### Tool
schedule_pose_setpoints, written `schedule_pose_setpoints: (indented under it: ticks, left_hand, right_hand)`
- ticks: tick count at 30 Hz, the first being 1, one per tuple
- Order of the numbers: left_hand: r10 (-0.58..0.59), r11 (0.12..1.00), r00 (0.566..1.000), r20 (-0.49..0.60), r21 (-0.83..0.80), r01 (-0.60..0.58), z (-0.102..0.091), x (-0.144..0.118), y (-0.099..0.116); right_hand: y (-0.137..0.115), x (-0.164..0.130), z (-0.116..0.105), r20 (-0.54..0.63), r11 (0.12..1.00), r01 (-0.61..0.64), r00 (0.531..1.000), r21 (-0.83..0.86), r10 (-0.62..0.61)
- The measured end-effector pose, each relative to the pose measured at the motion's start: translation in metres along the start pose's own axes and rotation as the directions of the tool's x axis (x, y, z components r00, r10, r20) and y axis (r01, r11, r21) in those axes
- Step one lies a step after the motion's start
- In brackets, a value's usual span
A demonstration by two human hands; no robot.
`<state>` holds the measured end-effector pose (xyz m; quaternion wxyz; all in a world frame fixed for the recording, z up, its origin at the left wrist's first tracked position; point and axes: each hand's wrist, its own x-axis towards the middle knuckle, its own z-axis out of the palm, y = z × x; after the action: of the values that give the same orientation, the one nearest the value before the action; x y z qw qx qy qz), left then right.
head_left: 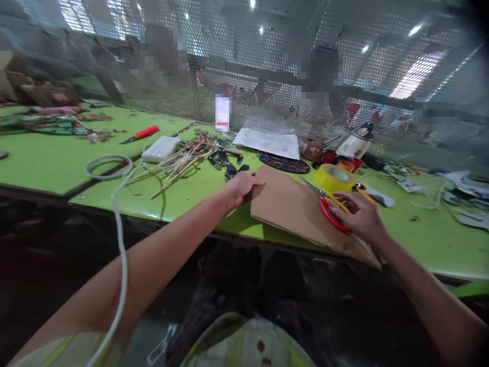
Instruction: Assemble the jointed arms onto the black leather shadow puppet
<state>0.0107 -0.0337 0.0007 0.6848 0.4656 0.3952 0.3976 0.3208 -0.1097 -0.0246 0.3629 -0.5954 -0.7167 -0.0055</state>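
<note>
1. Nearest to the camera, the two forearms reach forward over the dark edge of the green table (57,163). The hands are well apart, one at each side of a brown cardboard sheet (294,209).
2. The cardboard sheet lies flat at the front edge of the table, between the hands, with its near corner a little over the edge.
3. The left hand (244,186) rests on the far left corner of the sheet, fingers curled down loosely; it pins the sheet and grasps nothing.
4. The right hand (361,216) is closed around the red handles of the scissors (328,206). The blades point away to the left, lie over the sheet, and seem almost shut.
5. I judge the step in hand is to prepare a cut in the cardboard. A next move would call for open blades at an edge, and firm pressure from the left hand.
6. Just behind the scissors stands a yellow tape roll (336,177).
7. Farther left lie wooden sticks (179,163) and a white cable (118,204).
</note>
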Motion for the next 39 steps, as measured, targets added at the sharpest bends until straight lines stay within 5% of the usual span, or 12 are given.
schedule_pose_setpoints:
  ticks: [3,6,10,12,15,21,31,39]
  left_hand:
    - [0.077,0.937,0.991,-0.106,0.348,-0.036,-0.005,-0.003,-0.001]
    - [0.274,0.656,0.956,-0.106,0.747,-0.105,-0.02,-0.006,0.001]
    - [0.445,0.38,0.893,-0.067,0.917,-0.12,-0.047,-0.018,0.009]
    - [0.518,0.318,0.853,-0.055,0.939,-0.133,-0.058,-0.025,0.009]
    - [0.5,0.416,0.862,-0.082,0.896,-0.157,-0.067,-0.033,0.004]
    - [0.355,0.748,0.905,-0.235,0.652,-0.124,-0.071,-0.032,-0.006]
    - [0.283,0.772,0.937,-0.206,0.628,-0.096,-0.073,-0.04,-0.004]
    - [0.261,0.76,0.947,-0.185,0.645,-0.083,-0.077,-0.04,-0.005]
  right_hand:
    - [-0.01,0.006,0.011,-0.004,0.989,0.112,0.994,-0.1,-0.113]
    - [-0.012,0.006,0.02,-0.01,0.971,0.193,0.98,-0.141,-0.197]
    - [-0.009,0.0,0.023,-0.01,0.962,0.245,0.969,-0.121,-0.248]
    - [-0.008,-0.001,0.023,0.003,0.958,0.261,0.965,-0.115,-0.263]
    - [-0.01,-0.001,0.022,0.05,0.951,0.297,0.955,-0.082,-0.294]
    - [-0.006,-0.003,0.023,0.087,0.949,0.315,0.946,-0.033,-0.311]
    - [-0.008,-0.001,0.017,0.116,0.988,-0.114,0.988,0.102,0.102]
    - [-0.004,0.002,0.017,0.118,0.996,-0.079,0.99,0.039,0.074]
